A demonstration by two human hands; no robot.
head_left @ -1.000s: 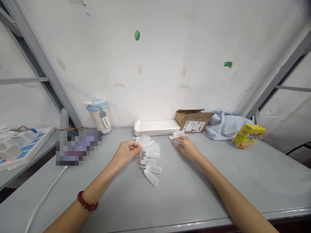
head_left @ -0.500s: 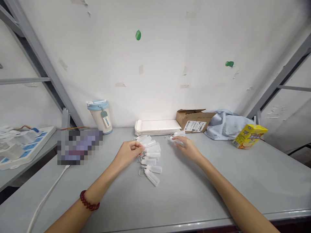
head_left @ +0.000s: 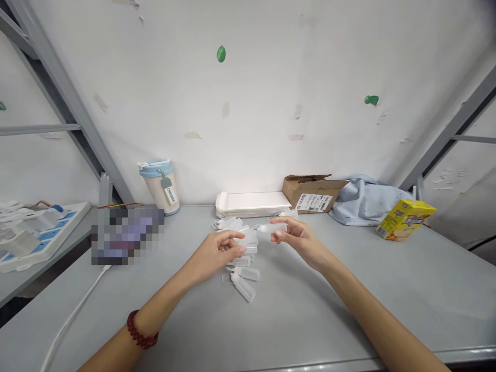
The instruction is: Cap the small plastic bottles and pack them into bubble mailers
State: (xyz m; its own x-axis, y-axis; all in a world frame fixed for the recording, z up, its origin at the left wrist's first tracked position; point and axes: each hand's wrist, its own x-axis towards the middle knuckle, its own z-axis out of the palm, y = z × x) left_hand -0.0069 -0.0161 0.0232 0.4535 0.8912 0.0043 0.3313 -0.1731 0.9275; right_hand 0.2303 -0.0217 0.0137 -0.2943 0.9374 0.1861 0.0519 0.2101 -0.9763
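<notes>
Head view: our right hand (head_left: 300,242) pinches one small bottle (head_left: 273,227) just above the table (head_left: 310,310). Our left hand (head_left: 215,252) touches the pile (head_left: 248,274); we cannot tell if it grips. The rest lie there, not picked up.

Small packing or assembly workstation. Indicators: a grey metal bench (head_left: 310,320) fills the lower frame. Steel rack struts (head_left: 67,98) rise at upper left and upper right. The white wall (head_left: 271,77) is bare and marked with tape scraps. A batch of identical small bottles (head_left: 244,274) lies at centre, with stacked white trays (head_left: 251,202) and an opened box (head_left: 313,192) behind.
</notes>
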